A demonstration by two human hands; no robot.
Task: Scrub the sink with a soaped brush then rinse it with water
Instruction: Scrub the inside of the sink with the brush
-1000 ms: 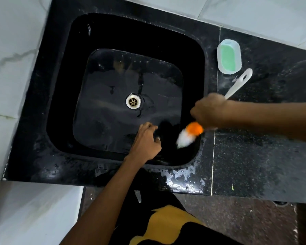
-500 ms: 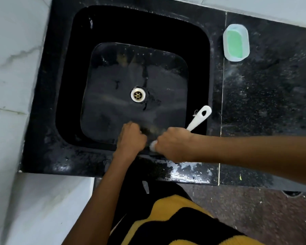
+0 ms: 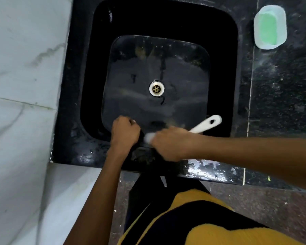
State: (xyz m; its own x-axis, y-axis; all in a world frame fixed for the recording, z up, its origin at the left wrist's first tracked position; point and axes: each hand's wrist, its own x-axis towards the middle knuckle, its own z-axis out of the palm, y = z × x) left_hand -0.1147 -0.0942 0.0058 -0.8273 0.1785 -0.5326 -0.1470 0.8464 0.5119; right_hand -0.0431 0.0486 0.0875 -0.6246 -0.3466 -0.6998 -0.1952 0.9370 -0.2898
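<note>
The black square sink [image 3: 221, 68] is set in a black countertop, with a metal drain [image 3: 156, 88] in the middle of its wet floor. My right hand [image 3: 171, 144] grips a white-handled brush [image 3: 207, 123] at the sink's near wall. The handle end sticks out up and to the right, and a bit of pale bristle shows just left of my knuckles. The rest of the brush head is hidden. My left hand [image 3: 125, 133] sits right beside it, fingers curled over the sink's near rim.
A pale soap dish holding a green soap bar [image 3: 269, 27] lies on the speckled black countertop [image 3: 281, 94] at the far right. White marble wall [image 3: 25, 68] borders the sink on the left. The near counter edge [image 3: 201, 169] is wet and foamy.
My right hand has carried the brush from the sink's near right corner leftwards to the near wall beside my left hand. The orange and white brush head is now mostly hidden.
</note>
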